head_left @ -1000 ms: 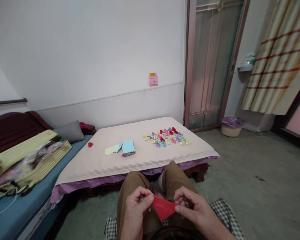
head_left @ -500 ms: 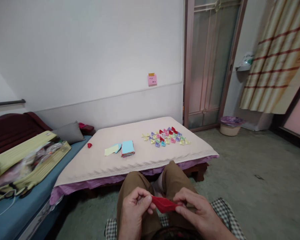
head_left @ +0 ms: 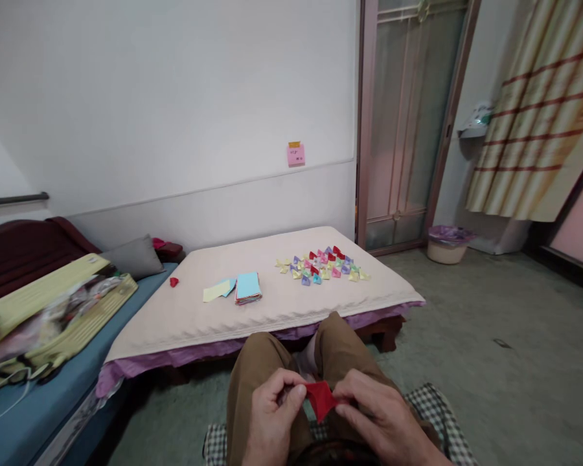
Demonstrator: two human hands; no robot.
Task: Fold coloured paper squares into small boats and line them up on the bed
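Between my two hands, above my lap, is a folded piece of red paper [head_left: 321, 400] with a point hanging down in its middle. My left hand [head_left: 278, 411] pinches its left end between thumb and fingers. The right end is pinched by my right hand [head_left: 376, 411]. On the cream-covered bed ahead lies a cluster of small folded paper pieces [head_left: 324, 264] in several colours. A stack of coloured paper [head_left: 248, 288], blue on top, lies left of them, beside loose yellow and blue sheets [head_left: 217, 291].
A small red crumpled item [head_left: 173, 282] is at the bed's left. Further left, a yellow open suitcase [head_left: 92, 310] rests on a blue mattress [head_left: 53, 395]. A lined waste bin [head_left: 447, 244] stands by the sliding door [head_left: 408, 129]. A pink note [head_left: 296, 155] is taped to the wall.
My hands have come closer together. The red paper, a long flat boat-like shape before, is now shorter, with its middle spread into a point downward.
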